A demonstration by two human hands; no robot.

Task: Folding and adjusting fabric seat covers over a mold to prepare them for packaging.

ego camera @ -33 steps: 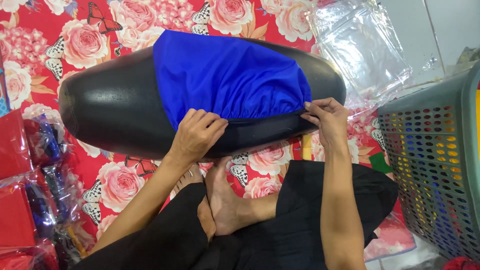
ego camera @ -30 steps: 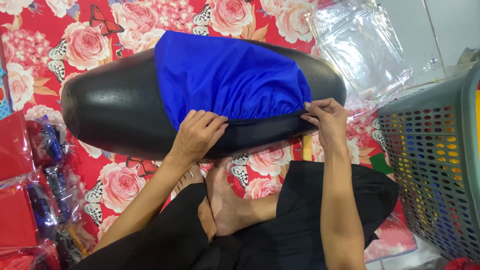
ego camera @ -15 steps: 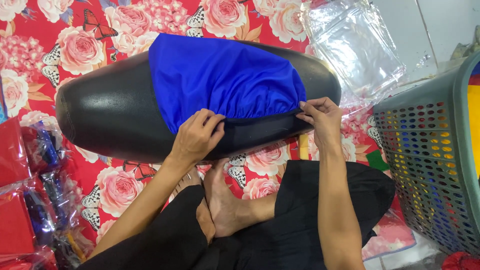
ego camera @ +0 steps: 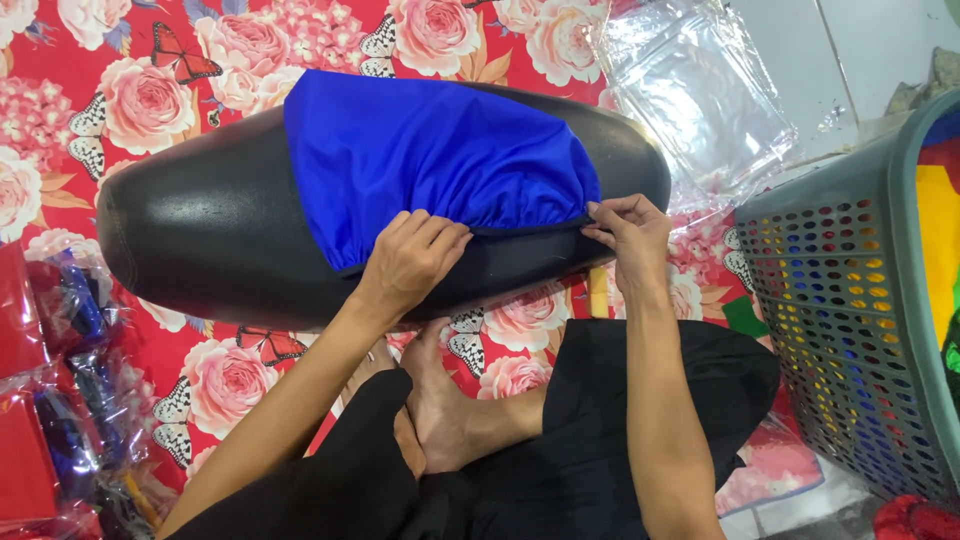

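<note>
Pinching the gathered hem of the blue cover (ego camera: pixel 430 165), the right hand (ego camera: pixel 630 230) held the cloth between thumb and fingertips at the near edge of the black seat (ego camera: pixel 200 240). The left hand (ego camera: pixel 410 260) curled its fingers over that same hem. The seat lay on a red floral mat (ego camera: pixel 150 90), beside a grey basket (ego camera: pixel 850 300).

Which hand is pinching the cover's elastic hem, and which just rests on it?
The right hand pinches the blue fabric cover's hem; the left hand lies on it.
</note>
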